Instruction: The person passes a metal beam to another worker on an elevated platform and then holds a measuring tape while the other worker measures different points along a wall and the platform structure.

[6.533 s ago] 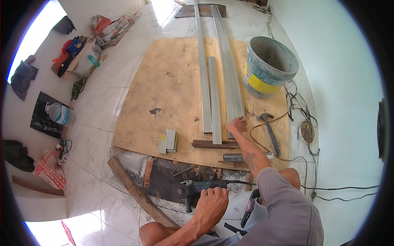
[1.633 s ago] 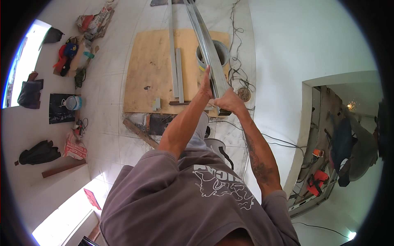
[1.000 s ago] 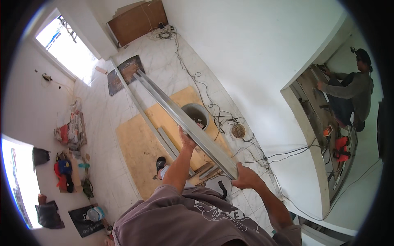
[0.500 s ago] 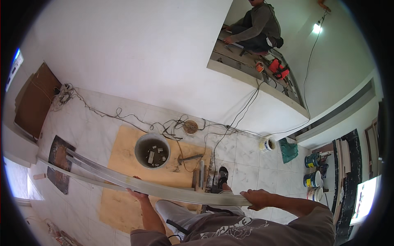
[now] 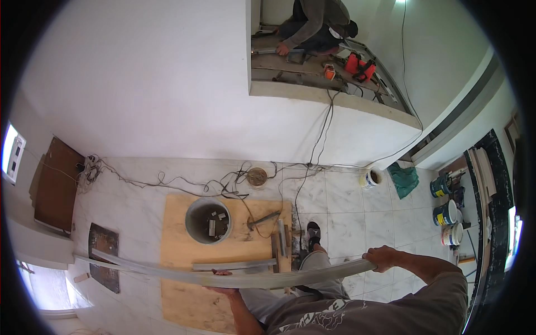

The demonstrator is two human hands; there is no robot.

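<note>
A bundle of long silver metal channels point(image 5: 312, 274) crosses the lower view, its far end low over a dark plate point(image 5: 105, 282) at the left. My left hand point(image 5: 222, 286) is closed on its middle from underneath, partly hidden by it. My right hand point(image 5: 379, 258) grips the end on the right. Below lies a plywood sheet point(image 5: 177, 296) with a grey bucket point(image 5: 190, 226) holding small offcuts, a hammer point(image 5: 262, 219) and shorter metal pieces point(image 5: 231, 266).
Another person point(image 5: 312, 28) crouches in a raised wall recess point(image 5: 335, 106) beside red tools point(image 5: 360, 68). Tangled cables point(image 5: 223, 184) run along the tiled floor. A green sack point(image 5: 405, 178) and several paint pails point(image 5: 445, 215) are at the right. A brown board point(image 5: 56, 187) leans at the left.
Earlier I squatted by a grinder reaching for the channels. I have since stood, lifted them and turned rightward, so they now lie crosswise. The other person has bent lower.
</note>
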